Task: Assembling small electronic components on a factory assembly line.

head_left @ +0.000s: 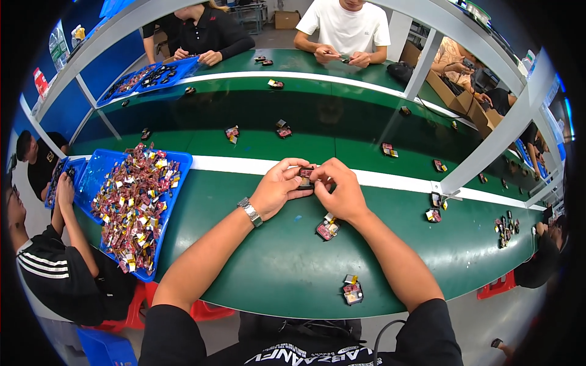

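My left hand [278, 188] and my right hand [340, 190] meet over the green table [268, 262] and both pinch one small dark part with a pink face [305, 177]. A metal watch [250, 211] sits on my left wrist. Just below my right hand lies another small part [328, 228] with a pink face and a yellow tab. A third one [352, 291] lies nearer the table's front edge.
A blue tray [177, 189] heaped with several small parts stands at my left. More parts lie scattered along the dark conveyor belt [342, 122] behind a white strip. Other people sit across the belt and at both sides. Slanted grey frame posts [482, 146] rise at the right.
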### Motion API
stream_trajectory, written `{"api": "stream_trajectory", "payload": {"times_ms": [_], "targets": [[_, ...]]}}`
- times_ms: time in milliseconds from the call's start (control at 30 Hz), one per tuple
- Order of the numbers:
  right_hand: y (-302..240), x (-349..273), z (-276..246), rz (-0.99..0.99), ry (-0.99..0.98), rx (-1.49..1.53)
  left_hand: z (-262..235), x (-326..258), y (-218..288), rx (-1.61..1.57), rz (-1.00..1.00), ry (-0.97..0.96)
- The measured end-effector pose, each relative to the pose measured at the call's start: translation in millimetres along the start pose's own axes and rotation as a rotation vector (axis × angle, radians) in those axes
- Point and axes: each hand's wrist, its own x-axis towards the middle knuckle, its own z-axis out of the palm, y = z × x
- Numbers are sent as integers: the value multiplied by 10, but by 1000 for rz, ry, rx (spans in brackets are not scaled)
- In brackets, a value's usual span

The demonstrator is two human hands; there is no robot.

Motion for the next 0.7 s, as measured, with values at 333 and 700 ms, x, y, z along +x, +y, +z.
{"api": "stream_trajectory", "payload": {"times_ms": [333, 700], "targets": [[-49, 4, 74, -152, 154, -419, 26, 12, -38, 145, -1, -18], [-69, -105, 139, -218, 182, -589, 38, -6, -97, 124, -12, 0]]}}
